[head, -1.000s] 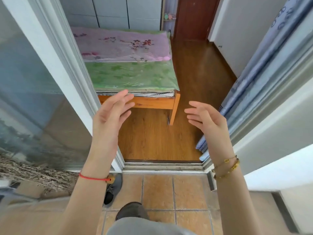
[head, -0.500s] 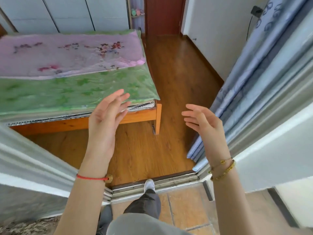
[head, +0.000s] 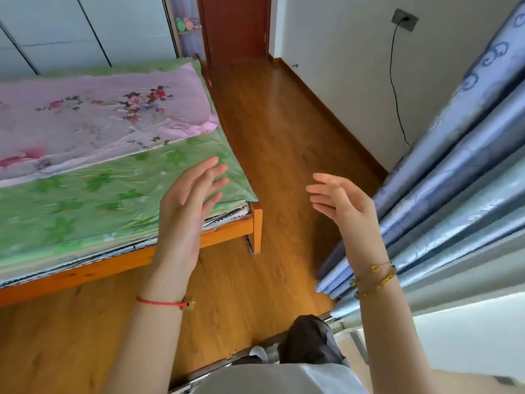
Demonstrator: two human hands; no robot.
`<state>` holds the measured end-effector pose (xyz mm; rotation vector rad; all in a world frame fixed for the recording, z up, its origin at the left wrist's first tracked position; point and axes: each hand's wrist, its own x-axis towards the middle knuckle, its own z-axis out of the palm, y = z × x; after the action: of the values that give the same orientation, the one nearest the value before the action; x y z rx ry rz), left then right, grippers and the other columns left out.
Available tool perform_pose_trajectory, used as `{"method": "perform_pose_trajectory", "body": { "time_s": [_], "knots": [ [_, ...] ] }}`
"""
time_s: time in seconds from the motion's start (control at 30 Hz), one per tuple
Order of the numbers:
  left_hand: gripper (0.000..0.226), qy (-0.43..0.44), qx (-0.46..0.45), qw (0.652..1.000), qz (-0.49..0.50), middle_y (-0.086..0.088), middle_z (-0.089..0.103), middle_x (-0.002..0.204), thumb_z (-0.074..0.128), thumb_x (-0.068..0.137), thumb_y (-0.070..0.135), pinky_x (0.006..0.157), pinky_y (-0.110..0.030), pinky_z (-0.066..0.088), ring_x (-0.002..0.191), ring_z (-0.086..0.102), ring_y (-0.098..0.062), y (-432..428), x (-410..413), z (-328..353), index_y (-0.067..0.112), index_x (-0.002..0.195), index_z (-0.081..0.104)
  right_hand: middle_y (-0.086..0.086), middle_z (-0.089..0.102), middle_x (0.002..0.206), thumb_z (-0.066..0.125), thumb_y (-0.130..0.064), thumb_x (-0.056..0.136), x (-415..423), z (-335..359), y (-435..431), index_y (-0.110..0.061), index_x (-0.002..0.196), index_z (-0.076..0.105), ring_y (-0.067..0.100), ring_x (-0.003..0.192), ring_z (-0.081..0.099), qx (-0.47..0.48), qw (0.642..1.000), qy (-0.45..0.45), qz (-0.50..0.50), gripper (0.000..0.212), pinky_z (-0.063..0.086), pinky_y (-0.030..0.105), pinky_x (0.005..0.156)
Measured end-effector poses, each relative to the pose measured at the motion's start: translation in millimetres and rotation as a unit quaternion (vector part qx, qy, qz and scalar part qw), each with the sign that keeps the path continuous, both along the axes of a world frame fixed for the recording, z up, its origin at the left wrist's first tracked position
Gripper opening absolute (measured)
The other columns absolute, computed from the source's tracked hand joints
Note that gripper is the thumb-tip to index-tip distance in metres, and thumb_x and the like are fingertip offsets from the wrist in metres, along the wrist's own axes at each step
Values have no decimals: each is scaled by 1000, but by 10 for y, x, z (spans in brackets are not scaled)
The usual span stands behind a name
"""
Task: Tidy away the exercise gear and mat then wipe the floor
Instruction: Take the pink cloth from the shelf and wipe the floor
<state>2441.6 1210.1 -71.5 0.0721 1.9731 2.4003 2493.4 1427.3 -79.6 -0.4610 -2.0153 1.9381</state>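
Bed (head: 85,273) closer now, wood floor (head: 270,137) wider below

Person, own body. Left hand (head: 184,206) is wearing at the wrist a thin red cord bracelet (head: 159,301), which is carrying a small gold bead (head: 191,302); right hand (head: 345,206) is wearing at the wrist a fine gold chain (head: 376,267) with a small charm, and just beside it a thicker gold bracelet (head: 377,286); both forearms are showing bare; torso is wearing a pale grey top (head: 278,378); leg is wearing dark trousers (head: 309,341); foot is showing a white toe (head: 258,351), sock or shoe unclear.
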Motion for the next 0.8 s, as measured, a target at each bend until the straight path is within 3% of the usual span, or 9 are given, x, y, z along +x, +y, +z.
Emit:
{"method": "perform_pose_trajectory", "body": {
  "time_s": [0.47, 0.8],
  "knots": [
    [23, -12, 7, 1000, -20, 5, 73, 122, 54, 102, 23, 100, -30, 50, 116, 67, -12, 503, -1294, 24, 26, 122, 66, 2, 74, 104, 40, -17, 104, -1228, -4, 531, -15, 113, 69, 12, 98, 70, -3, 1000, -15, -18, 30, 57, 26, 87],
    [27, 4, 23, 1000, 0, 5, 73, 120, 53, 102, 21, 101, -32, 50, 116, 67, -13, 1540, -2768, 160, 19, 125, 67, -3, 73, 101, 44, -27, 103, -2883, 188, 1496, -19, 111, 69, 10, 96, 70, 29, 999, -18, -4, 27, 58, 25, 86]
  ]
}}
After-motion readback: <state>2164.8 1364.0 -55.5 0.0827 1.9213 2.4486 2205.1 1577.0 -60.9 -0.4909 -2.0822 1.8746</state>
